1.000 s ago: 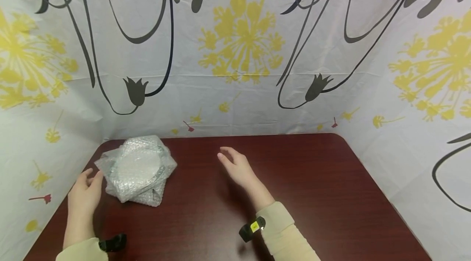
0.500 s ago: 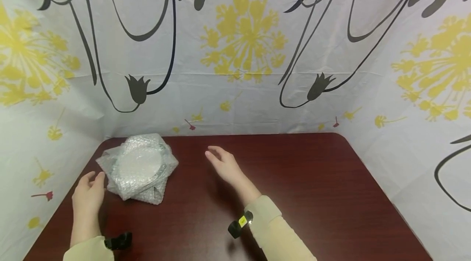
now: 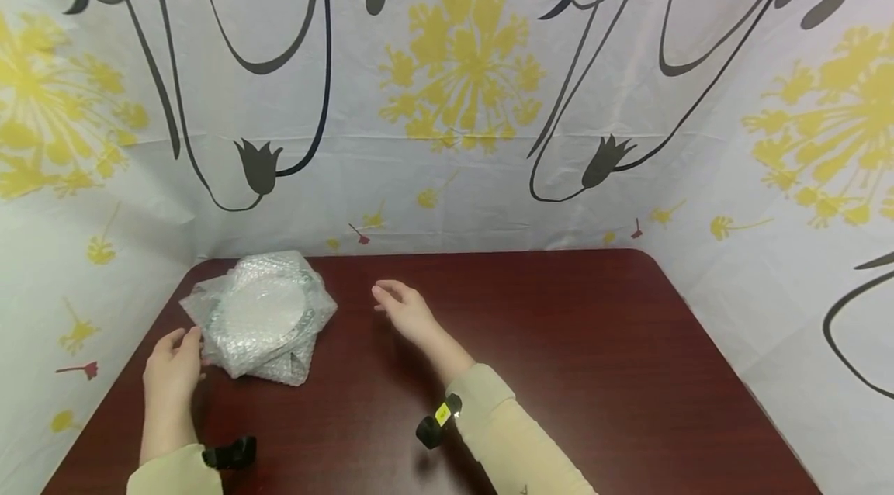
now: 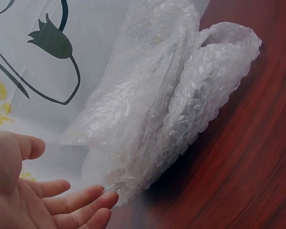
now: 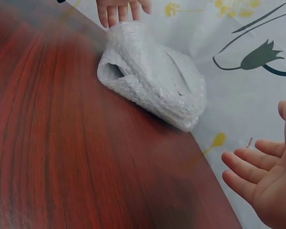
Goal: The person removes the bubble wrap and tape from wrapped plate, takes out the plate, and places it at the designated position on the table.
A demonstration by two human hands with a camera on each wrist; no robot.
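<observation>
Both hands are empty, fingers apart and loosely bent; the left hand (image 3: 172,367) is just beside the left edge of the parcel (image 3: 261,324), while the right hand (image 3: 407,314) hovers on the other side with a clear gap, palm turned its way; so the parcel sits between them, near the back left corner of the table (image 3: 559,371).

Hard-to-see stuff: the near side of the table runs out of the head view, and so do both sleeves (image 3: 513,433); whatever's inside the parcel is blurred by the wrapping, though a pale round shape (image 3: 267,305) with a greenish rim shows through; each wrist view crops part of its own hand; can't tell if the left fingertips (image 4: 111,198) touch the parcel or stop just short.

Materials, big to small: the cloth (image 3: 503,208) behind is white, a bit creased, printed in grey and yellow; the table is dark red-brown, wood-grained, rounded at the back corners; the parcel is crumpled clear bubble wrap, shiny, folded in layers with corners poking out; sleeves are pale yellowish; black gadgets (image 3: 233,454) sit at both wrists, the right one with a little yellow label (image 3: 442,413).
</observation>
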